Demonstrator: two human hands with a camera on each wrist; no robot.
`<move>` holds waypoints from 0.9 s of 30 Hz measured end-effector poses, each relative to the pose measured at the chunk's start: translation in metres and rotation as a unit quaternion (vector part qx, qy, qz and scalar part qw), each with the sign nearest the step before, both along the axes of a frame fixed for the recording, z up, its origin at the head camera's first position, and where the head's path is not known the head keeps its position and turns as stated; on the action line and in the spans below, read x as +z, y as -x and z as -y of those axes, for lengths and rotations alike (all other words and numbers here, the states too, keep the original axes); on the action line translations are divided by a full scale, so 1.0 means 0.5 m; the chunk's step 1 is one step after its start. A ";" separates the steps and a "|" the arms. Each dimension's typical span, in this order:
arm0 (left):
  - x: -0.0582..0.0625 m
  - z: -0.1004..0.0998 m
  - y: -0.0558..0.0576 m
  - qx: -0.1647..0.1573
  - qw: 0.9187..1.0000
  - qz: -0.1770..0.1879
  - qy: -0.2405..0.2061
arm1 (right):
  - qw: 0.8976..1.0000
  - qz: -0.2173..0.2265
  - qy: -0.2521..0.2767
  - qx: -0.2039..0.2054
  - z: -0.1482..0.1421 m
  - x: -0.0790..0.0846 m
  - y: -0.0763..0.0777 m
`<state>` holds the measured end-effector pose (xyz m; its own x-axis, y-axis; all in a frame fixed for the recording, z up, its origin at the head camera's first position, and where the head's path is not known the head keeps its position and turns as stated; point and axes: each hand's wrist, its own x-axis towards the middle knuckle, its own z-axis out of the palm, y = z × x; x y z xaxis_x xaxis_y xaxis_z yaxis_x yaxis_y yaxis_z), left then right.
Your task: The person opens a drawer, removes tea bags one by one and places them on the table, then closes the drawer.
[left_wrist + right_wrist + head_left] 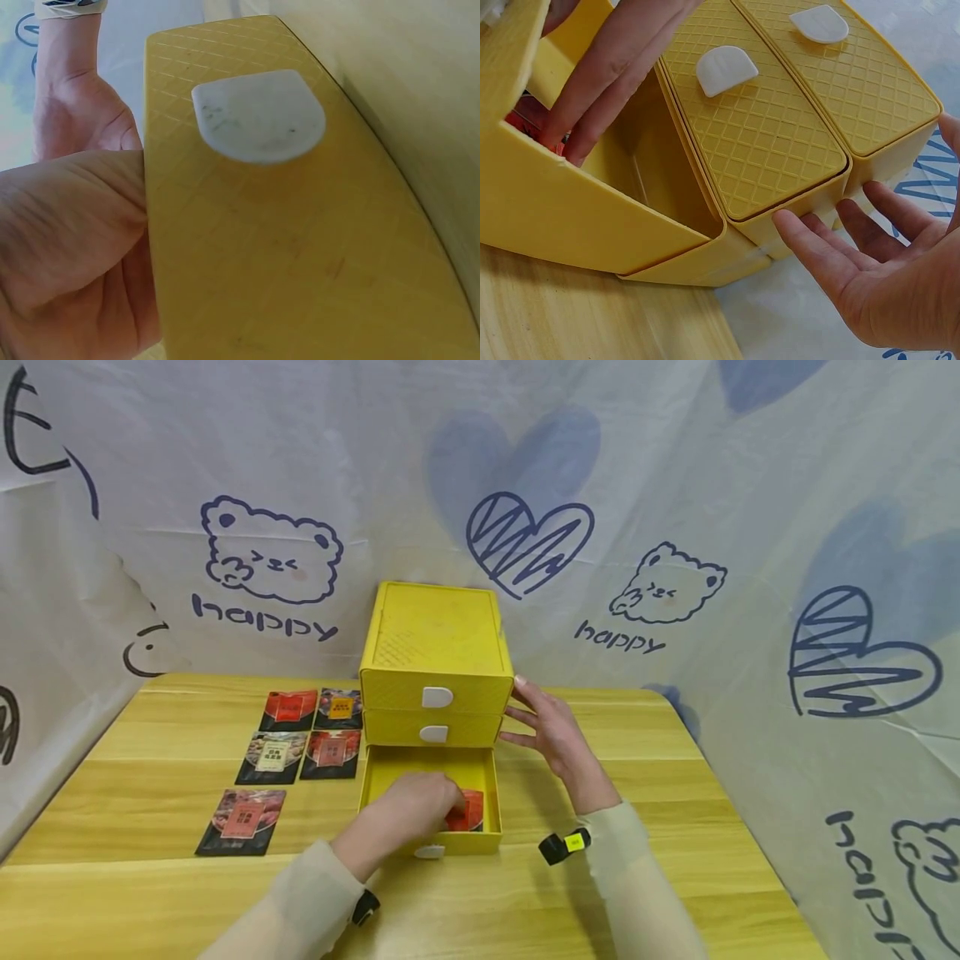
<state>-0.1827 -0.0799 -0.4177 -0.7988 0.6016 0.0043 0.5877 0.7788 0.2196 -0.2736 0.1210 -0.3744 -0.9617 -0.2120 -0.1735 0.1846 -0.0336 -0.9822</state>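
A yellow three-tier drawer cabinet (438, 627) stands on the table, its bottom drawer (468, 843) pulled out. Into that drawer reaches my left hand (411, 808), its fingertips on a red and black food packet (473, 810) lying near the front right. In the right wrist view two fingers (604, 82) point down to the packet (532, 112); the thumb is hidden, so a pinch cannot be made out. My right hand (555, 731) rests its spread fingers against the cabinet's right side, beside the two closed upper drawers. The drawer front (247, 225) hides the left fingertips in the left wrist view.
Left of the cabinet lie several flat food packets: a red one (288, 710), an orange-labelled one (339, 708), a cream-labelled one (272, 757), a dark red one (330, 753) and a nearer pink-labelled one (242, 822). Behind the wooden table (630, 877) hangs a printed white cloth (405, 477).
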 end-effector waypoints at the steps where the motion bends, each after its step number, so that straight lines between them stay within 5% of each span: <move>1: 0.000 0.000 0.001 0.003 1.000 0.005 0.001 | 1.000 0.001 0.001 0.000 0.000 0.000 0.000; 19: -0.002 -0.010 0.015 0.036 0.997 0.057 0.024 | 1.000 -0.006 0.011 0.008 -0.003 -0.001 0.002; 27: -0.006 -0.012 0.017 0.065 0.996 0.047 0.047 | 1.000 -0.007 0.014 0.012 -0.003 -0.004 0.002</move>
<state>-0.1911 -0.0739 -0.4207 -0.8644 0.4870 -0.1251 0.4605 0.8667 0.1918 -0.2747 0.1226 -0.3763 -0.9586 -0.2396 -0.1539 0.1722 -0.0573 -0.9834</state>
